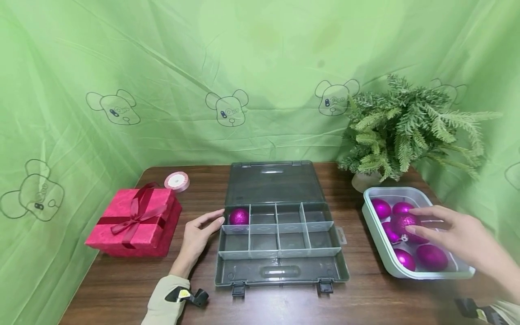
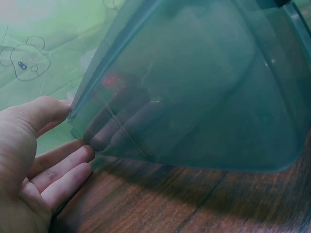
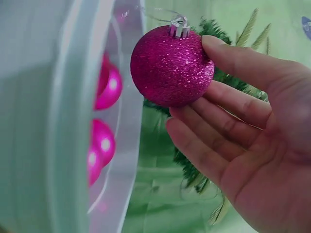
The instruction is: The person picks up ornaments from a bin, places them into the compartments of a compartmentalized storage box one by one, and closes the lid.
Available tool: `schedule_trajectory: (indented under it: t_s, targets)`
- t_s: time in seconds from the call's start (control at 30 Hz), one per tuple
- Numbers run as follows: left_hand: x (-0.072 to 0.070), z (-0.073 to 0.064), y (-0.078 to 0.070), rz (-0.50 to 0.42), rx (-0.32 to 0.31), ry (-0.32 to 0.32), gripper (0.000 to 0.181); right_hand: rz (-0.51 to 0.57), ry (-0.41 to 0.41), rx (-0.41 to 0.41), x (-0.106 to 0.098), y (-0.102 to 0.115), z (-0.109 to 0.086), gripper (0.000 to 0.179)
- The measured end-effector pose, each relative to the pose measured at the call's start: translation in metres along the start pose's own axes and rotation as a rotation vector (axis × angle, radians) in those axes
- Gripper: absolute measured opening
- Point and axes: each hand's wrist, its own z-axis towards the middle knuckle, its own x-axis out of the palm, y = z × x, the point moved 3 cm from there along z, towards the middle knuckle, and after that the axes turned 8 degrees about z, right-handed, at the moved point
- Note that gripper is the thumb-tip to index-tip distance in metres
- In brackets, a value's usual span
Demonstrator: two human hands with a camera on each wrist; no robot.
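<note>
A grey see-through compartment box lies with its lid folded back. One glittery magenta Christmas bauble sits in its far-left compartment. My left hand touches the box's left side near that compartment, fingers fairly straight; the left wrist view shows the fingertips against the plastic wall. Between thumb and fingers, my right hand pinches a glittery magenta bauble with a silver cap. It is held over a pale green tub with several more magenta baubles inside.
To the left stands a red gift box with a dark red ribbon bow. Behind it lies a pink ribbon roll. A potted artificial fir stands behind the tub. Green cloth hangs around the wooden table.
</note>
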Motion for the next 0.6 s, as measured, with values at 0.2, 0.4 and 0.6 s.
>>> schedule_trajectory:
  t_s: [0.2, 0.4, 0.6]
  targets:
    - [0.000, -0.001, -0.002, 0.003, -0.004, 0.005, 0.032, 0.036, -0.040, -0.014, 0.001, 0.025, 0.002, 0.048]
    - [0.000, 0.000, -0.001, 0.003, 0.000, 0.000, 0.031, 0.058, -0.038, -0.040, 0.010, 0.049, 0.009, 0.049]
    - [0.000, 0.000, -0.002, 0.004, 0.007, 0.002, 0.030, 0.134, -0.056, -0.153, 0.025, 0.072, 0.019, 0.048]
